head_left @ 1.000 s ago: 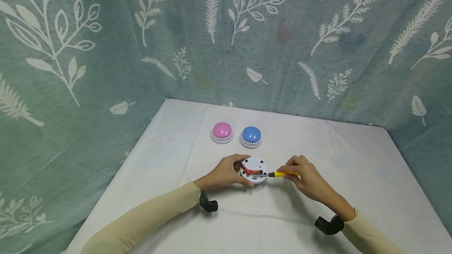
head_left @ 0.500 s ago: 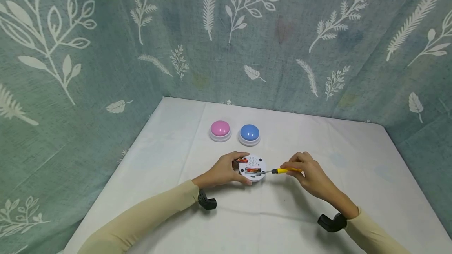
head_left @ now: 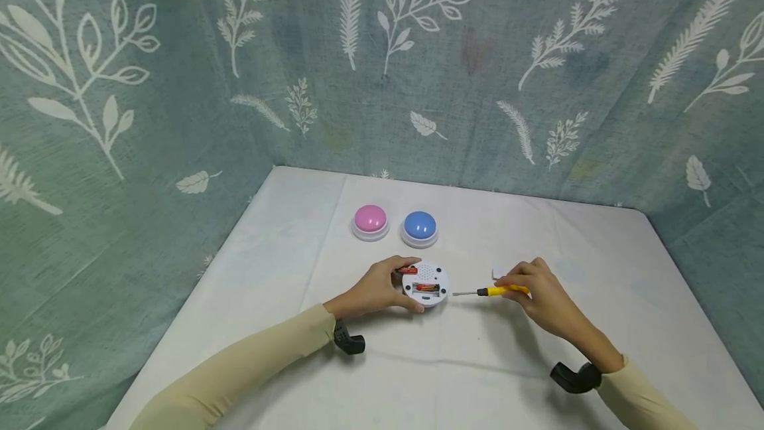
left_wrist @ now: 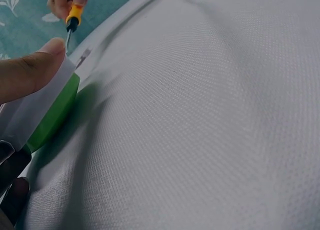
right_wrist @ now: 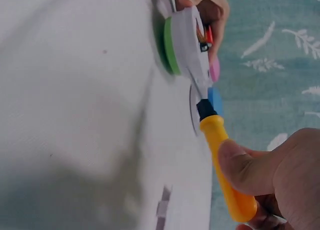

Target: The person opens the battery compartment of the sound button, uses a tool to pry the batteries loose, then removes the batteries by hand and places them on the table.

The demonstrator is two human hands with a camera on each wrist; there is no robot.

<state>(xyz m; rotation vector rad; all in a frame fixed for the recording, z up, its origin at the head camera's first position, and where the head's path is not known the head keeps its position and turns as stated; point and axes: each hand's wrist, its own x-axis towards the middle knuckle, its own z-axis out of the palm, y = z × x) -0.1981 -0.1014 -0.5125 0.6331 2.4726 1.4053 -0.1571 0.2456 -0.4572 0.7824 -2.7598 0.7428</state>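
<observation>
A round white buzzer button (head_left: 431,273) lies upside down, its green dome (left_wrist: 57,112) facing the table. My left hand (head_left: 377,289) grips its base from the left, thumb on the near edge and fingers at the far side. One red battery (head_left: 426,288) sits in the uncovered compartment. Another red battery (head_left: 408,271) lies across the top left of the base, beside the left fingers. My right hand (head_left: 534,294) pinches the yellow handle of a screwdriver (head_left: 495,291). In the head view, the metal tip points left, just short of the base's right edge.
Behind the held button stand a pink-domed button (head_left: 370,219) and a blue-domed button (head_left: 420,227). A small white piece (head_left: 497,273) lies on the table, partly behind the right hand. A leaf-patterned curtain (head_left: 358,118) borders the white-covered table (head_left: 286,217).
One battery, earlier slanting out of the compartment, now lies near the left fingers. My right hand has drawn the screwdriver right, off the base. The left hand keeps its grip.
</observation>
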